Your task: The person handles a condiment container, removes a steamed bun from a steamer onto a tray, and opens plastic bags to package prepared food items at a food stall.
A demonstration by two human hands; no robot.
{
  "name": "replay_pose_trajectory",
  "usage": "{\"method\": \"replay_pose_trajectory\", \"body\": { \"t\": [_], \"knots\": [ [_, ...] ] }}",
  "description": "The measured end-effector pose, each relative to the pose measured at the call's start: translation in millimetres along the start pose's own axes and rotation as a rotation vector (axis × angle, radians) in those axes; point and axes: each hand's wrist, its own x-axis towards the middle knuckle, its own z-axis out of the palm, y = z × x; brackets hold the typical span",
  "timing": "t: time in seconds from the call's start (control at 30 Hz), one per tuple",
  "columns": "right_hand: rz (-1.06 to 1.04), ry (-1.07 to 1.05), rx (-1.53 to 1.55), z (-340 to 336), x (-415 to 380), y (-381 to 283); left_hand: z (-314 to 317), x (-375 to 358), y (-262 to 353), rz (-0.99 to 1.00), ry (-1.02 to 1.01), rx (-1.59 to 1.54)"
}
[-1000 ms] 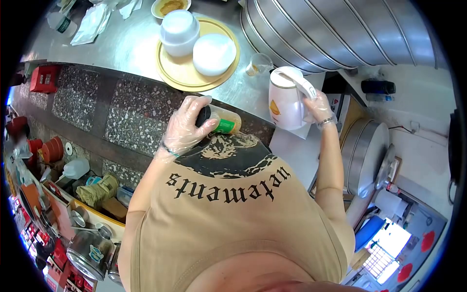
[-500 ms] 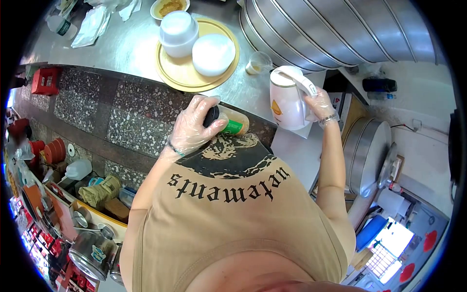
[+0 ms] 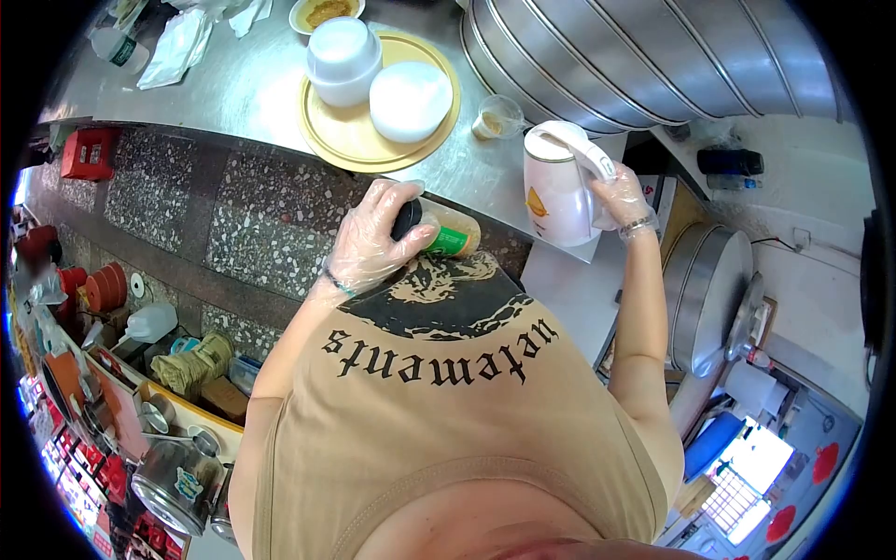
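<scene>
In a clear plastic glove, my left hand (image 3: pixel 378 238) wraps around the black lid end of a clear jar (image 3: pixel 457 231) with a green label. The jar lies sideways close to my shirt, with light brown contents inside. My right hand (image 3: pixel 621 196), gloved too, grips the handle of a white electric kettle (image 3: pixel 555 191) with an orange pattern. The kettle is upright at the counter's front edge, its lid closed. Just left of it is a clear plastic cup (image 3: pixel 497 119) with a little brownish content.
On the steel counter (image 3: pixel 233 103), a round yellow board (image 3: pixel 350 154) carries stacked white bowls (image 3: pixel 343 63) and a rounded white bowl (image 3: pixel 411 101). Behind it sits a bowl of brown food (image 3: pixel 327 13). Large steel steamer tiers (image 3: pixel 635 56) rise at the back right. Pots and boxes line the lower left.
My right hand and the kettle have shifted slightly right and away from me. The clear cup looks slightly turned, its contents showing more. My left hand and the jar have barely moved.
</scene>
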Motion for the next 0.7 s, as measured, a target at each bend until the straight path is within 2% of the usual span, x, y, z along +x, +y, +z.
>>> {"method": "replay_pose_trajectory", "body": {
  "t": [0.7],
  "knots": [
    [-0.008, -0.036, -0.004, -3, 1, 0, 4, -1, 1, -0.012, -0.001, 0.003]
  ]
}}
